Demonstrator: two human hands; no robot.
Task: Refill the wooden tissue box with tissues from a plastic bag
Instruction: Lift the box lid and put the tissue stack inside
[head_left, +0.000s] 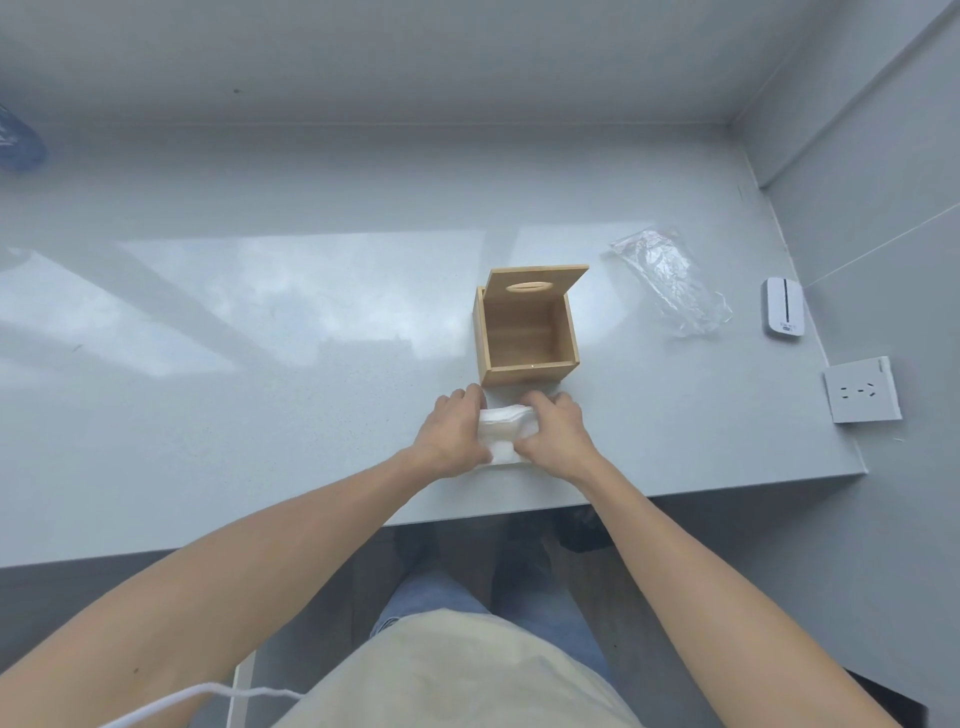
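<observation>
A wooden tissue box (527, 332) stands on the grey counter, its slotted lid (535, 286) tipped up at the back and its inside bare. Just in front of it lies a white stack of tissues (506, 434). My left hand (452, 431) grips the stack's left side and my right hand (556, 434) grips its right side, squeezing it between them. A crumpled clear plastic bag (670, 280) lies flat to the right of the box, apart from both hands.
A white device (782, 309) and a white wall socket (862, 389) sit at the counter's right end beside the wall. A blue object (18, 140) shows at the far left. The counter's front edge (467, 522) runs just below my wrists.
</observation>
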